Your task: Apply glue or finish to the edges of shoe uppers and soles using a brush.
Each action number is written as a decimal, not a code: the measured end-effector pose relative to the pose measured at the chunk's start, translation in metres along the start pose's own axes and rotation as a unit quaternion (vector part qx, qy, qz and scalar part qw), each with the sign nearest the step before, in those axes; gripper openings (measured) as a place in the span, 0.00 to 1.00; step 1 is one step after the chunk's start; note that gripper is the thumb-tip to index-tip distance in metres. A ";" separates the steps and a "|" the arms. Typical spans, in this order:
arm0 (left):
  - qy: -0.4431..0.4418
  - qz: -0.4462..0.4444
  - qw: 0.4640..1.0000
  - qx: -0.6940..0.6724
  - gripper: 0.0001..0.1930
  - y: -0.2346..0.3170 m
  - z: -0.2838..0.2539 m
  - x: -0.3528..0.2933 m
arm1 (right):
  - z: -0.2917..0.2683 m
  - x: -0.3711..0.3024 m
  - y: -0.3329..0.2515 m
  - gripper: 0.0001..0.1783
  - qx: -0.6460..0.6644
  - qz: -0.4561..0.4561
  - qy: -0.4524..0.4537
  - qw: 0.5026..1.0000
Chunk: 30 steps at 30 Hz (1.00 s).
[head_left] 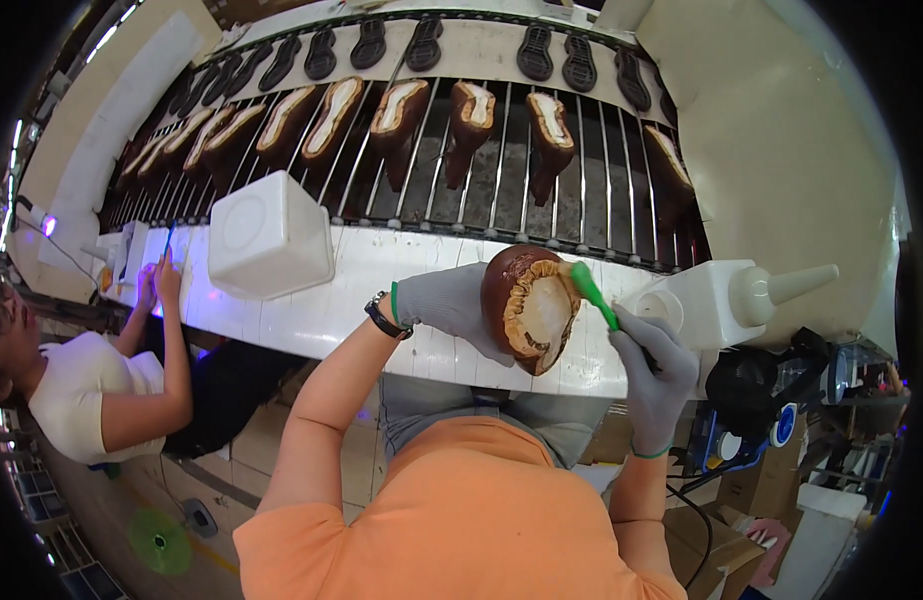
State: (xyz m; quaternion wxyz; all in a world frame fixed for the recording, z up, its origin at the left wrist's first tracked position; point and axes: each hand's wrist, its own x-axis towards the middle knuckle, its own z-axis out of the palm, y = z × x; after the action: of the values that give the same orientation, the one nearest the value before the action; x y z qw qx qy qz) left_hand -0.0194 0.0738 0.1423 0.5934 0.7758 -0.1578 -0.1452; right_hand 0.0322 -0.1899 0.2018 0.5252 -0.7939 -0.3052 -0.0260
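Note:
My left hand (450, 302), in a grey glove, grips a dark brown shoe upper (506, 290) from its left side above the white table. The upper's pale underside, with a gathered tan edge, is turned towards me and to the right. My gloved right hand (657, 368) is closed round the handle of a small green brush (592, 288). The brush head meets the upper's gathered edge at its upper right. Beside my right hand stands an open white container (658, 308). Some of my left fingers are hidden behind the upper.
A white block-shaped container (267, 238) stands on the table (372, 262) to the left. Beyond runs a rack of metal rods (495, 185) with several brown uppers (392, 110), and black soles (422, 45) behind. A white spouted bottle (734, 300) is at right. A co-worker (107, 385) sits at left.

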 end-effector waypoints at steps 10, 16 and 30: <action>-0.113 0.037 0.991 -0.054 0.37 0.006 -0.034 0.033 | 0.002 0.058 -0.031 0.12 -0.132 -0.180 -0.078 0.972; -0.206 -0.050 0.969 -0.124 0.38 -0.039 -0.051 0.058 | -0.028 0.096 -0.033 0.11 -0.180 -0.191 -0.227 0.938; -0.114 -0.013 0.980 -0.165 0.35 -0.035 -0.047 0.065 | -0.043 0.113 -0.004 0.11 -0.087 -0.034 -0.359 0.929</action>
State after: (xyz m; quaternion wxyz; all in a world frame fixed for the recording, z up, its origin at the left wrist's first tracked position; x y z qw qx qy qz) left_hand 0.0614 0.0965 0.1180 0.6894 0.6478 -0.1881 -0.2641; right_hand 0.1337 -0.1739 0.2653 0.3086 -0.7816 -0.4969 0.2166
